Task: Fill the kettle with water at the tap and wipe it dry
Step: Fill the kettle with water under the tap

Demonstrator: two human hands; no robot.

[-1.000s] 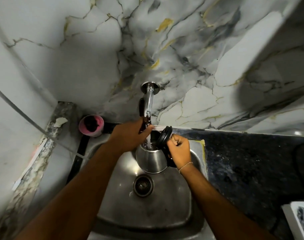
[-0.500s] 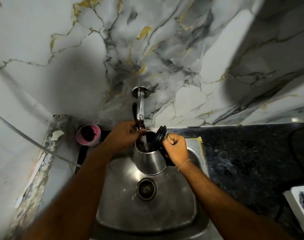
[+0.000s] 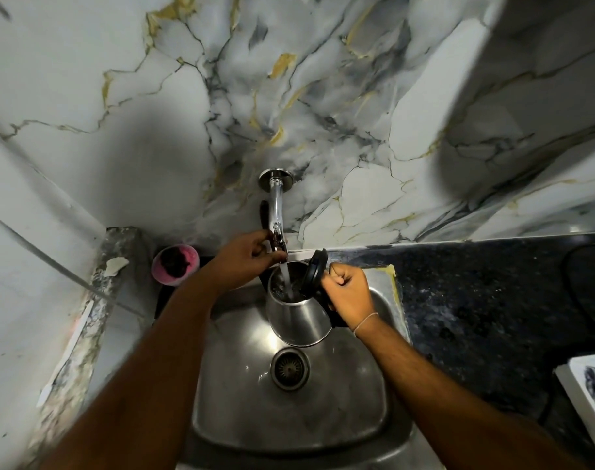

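Steel kettle (image 3: 298, 317) hung over the sink (image 3: 357, 418), its lid (image 3: 314, 271) flipped open, water running in from the tap (image 3: 276, 212). Your right hand (image 3: 348, 295) was fisted around its handle; your left hand (image 3: 247, 261) pinched the tap's end.

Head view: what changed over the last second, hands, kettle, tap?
The stream from the chrome wall tap into the open stainless steel kettle looks fuller now than a second ago. Otherwise much the same: left hand stays on the tap handle, right hand keeps gripping the kettle's black handle above the steel sink, black lid tipped open.
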